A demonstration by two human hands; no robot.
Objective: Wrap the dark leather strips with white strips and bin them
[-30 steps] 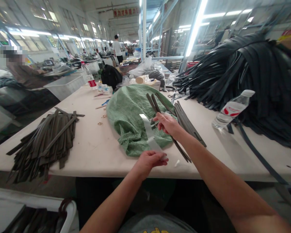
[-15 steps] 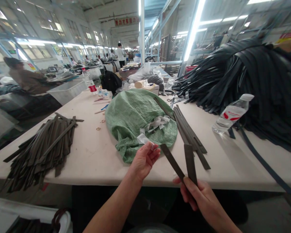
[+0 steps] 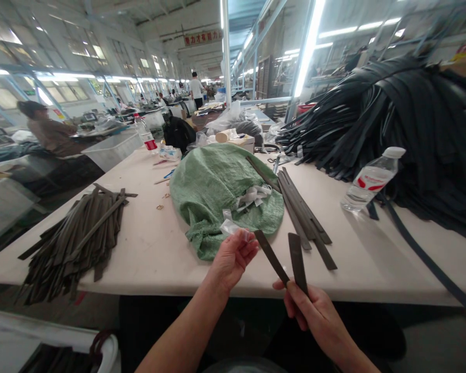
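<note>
My left hand [image 3: 236, 255] is closed with a small clear plastic piece [image 3: 230, 227] pinched at its fingertips, over the near edge of a green woven sack [image 3: 209, 176]. In my right hand [image 3: 306, 305], dark strips are gripped between thumb and fingers; two ends fan apart, one strip [image 3: 272, 256] leaning left toward my left hand and another [image 3: 297, 261] pointing up. White scraps [image 3: 254, 196] lie on the sack. Right of it, several long dark strips [image 3: 301, 207] rest on the table [image 3: 147, 248].
A pile of dark strips [image 3: 77, 233] lies at the left. On the right are a water bottle [image 3: 373, 178] and a large heap of black straps [image 3: 411, 119]. A red-labelled bottle [image 3: 146, 135] stands behind. A white bin [image 3: 58, 331] is at the lower left; people sit and stand farther off.
My right hand has moved slightly left and up with the strips, bringing them closer to my left hand. The view has shifted a little.
</note>
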